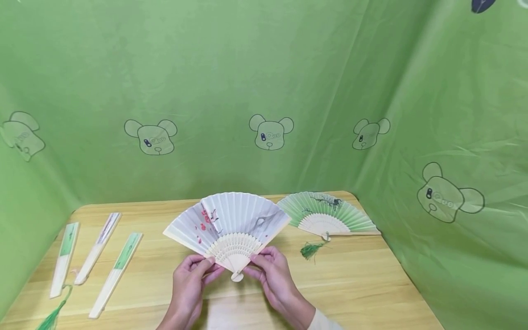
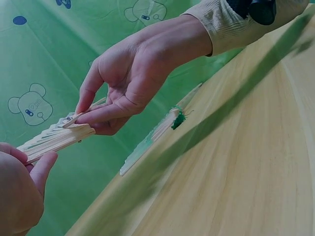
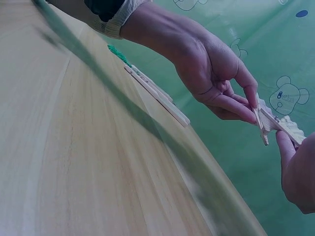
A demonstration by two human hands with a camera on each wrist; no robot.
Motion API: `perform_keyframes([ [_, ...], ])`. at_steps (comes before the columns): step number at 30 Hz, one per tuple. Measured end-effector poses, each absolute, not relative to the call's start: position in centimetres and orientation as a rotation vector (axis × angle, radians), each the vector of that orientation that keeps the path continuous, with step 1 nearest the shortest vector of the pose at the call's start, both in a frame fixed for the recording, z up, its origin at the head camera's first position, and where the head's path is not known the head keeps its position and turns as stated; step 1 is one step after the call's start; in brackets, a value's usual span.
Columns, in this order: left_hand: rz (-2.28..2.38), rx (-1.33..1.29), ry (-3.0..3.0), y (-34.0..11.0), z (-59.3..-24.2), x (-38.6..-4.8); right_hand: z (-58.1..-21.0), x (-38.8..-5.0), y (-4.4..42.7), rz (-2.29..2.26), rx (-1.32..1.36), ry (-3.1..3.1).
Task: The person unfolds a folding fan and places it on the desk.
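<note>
A spread white folding fan (image 1: pixel 243 215) with pink blossoms and grey painting on its leaf is held up above the table, its pivot end pointing down. My left hand (image 1: pixel 190 283) pinches the fan's left outer stick between thumb and fingers. On the opposite side, my right hand (image 1: pixel 277 279) pinches the right outer stick near the pivot. The left wrist view shows the right hand (image 2: pixel 138 73) from the side, gripping the fan's ribs (image 2: pixel 59 140) nearly edge-on. In the right wrist view the left hand (image 3: pixel 211 73) holds the other edge.
An open green fan (image 1: pixel 326 213) with a green tassel (image 1: pixel 311 250) lies behind on the right. Three folded fans, a green one (image 1: pixel 65 259), a pale one (image 1: pixel 99 247) and another green one (image 1: pixel 116 275), lie at left on the wooden table (image 1: pixel 350 293). Green curtains (image 1: pixel 206 82) surround it.
</note>
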State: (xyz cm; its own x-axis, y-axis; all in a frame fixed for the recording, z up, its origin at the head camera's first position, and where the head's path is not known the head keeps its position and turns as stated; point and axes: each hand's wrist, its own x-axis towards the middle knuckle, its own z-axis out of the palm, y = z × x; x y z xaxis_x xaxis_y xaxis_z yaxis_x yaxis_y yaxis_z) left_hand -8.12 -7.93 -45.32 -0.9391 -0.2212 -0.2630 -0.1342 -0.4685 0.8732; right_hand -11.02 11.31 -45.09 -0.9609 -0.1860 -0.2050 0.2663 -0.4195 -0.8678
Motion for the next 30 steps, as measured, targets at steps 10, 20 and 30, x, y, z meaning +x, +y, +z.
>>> perform_keyframes([
  [10, -2.597, 0.526, -1.552, -7.7, -45.2, -8.5, -45.0, -11.2, 11.3, -2.467, 0.143, 1.506],
  [20, -2.582, 0.54, -1.501, -7.4, -45.1, -8.8, -44.9, -11.3, 11.1, -2.509, 0.174, 1.496],
  [30, -2.577, 0.543, -1.466, -6.9, -44.7, -9.1, -44.7, -11.7, 11.1, -2.551, 0.168, 1.491],
])
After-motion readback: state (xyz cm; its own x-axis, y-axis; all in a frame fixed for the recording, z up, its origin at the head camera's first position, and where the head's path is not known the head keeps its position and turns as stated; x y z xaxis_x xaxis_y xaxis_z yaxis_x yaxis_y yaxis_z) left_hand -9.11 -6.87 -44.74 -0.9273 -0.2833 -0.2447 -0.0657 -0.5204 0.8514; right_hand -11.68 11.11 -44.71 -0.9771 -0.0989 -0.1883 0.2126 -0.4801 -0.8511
